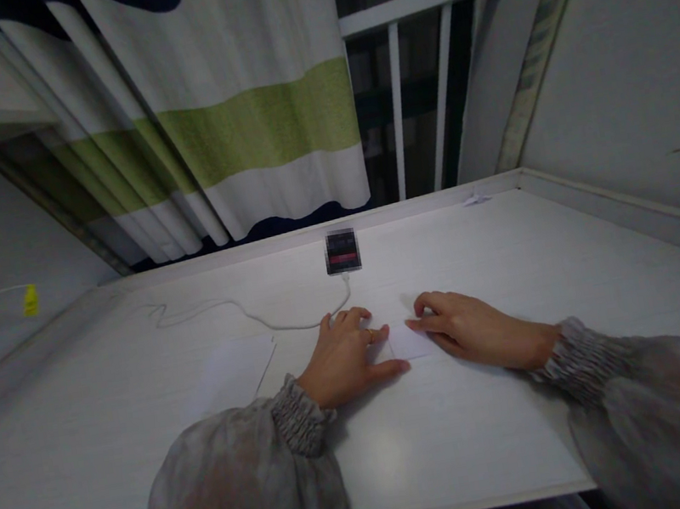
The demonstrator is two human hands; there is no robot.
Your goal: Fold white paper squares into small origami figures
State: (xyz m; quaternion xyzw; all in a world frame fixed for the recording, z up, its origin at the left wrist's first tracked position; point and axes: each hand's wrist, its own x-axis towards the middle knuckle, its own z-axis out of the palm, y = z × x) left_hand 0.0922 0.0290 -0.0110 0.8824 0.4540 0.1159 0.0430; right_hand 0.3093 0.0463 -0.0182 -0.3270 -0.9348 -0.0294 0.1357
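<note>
A small white paper (410, 340) lies flat on the white table (473, 440), between my two hands. My left hand (343, 357) rests on the paper's left edge, fingers curled and pressed down, a ring on one finger. My right hand (464, 328) presses the paper's right edge with its fingertips, fingers bent together. Both wrists wear gathered grey sleeves.
A larger white sheet (233, 373) lies left of my left hand. A small dark device (341, 252) sits farther back with a white cable (239, 309) trailing left. A striped curtain (242, 124) and white window bars (399, 99) stand behind; a wall runs on the right.
</note>
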